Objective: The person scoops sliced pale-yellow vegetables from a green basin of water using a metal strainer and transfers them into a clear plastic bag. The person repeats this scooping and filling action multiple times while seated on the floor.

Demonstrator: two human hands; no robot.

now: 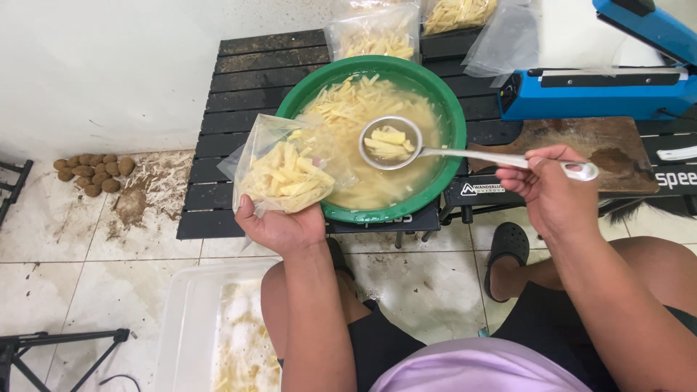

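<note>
My left hand (282, 226) holds a clear plastic bag (284, 167) partly filled with pale yellow sliced strips, at the left rim of a green basin (456, 116). The basin holds more strips in cloudy liquid. My right hand (553, 190) grips the handle of a metal ladle (390, 142). Its bowl carries a few strips and hovers over the basin's middle, just right of the bag's mouth.
The basin sits on a low black slatted table (239, 87). Filled bags (374, 33) lie behind it. A blue heat sealer (595, 91) and wooden board (581, 141) stand at right. A white tub (189, 319) is on the tiled floor; brown lumps (93, 173) lie at left.
</note>
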